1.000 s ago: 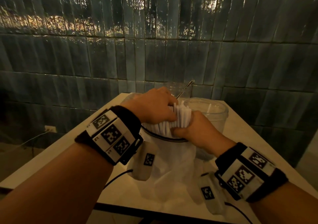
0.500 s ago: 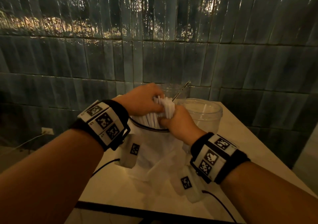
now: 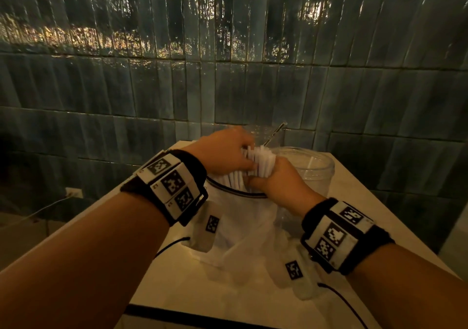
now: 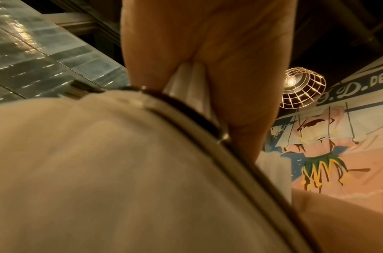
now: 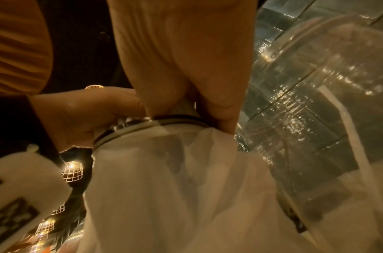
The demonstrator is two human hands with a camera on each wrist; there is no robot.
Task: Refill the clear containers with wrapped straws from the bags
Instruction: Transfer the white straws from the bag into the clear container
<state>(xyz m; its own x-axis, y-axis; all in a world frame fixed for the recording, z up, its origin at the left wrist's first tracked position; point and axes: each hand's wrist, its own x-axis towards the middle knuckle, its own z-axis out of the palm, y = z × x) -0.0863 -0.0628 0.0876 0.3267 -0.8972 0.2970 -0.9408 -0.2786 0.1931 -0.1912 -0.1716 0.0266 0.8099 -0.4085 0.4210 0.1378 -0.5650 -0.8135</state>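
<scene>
Beside the tiled wall [image 3: 228, 88], both hands grip wrapped straws [image 3: 260, 163] above the bag [image 3: 240, 222], clear container [image 3: 316, 174] just right.

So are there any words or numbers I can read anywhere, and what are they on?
"D. DE": white letters on a dark band of the mural, cut off at the picture's edge; a curly letter before the "D" is too blurred to read.
Wristbands: only black-and-white square code marks, no words.
Bag, straws, container: no text visible.
</scene>
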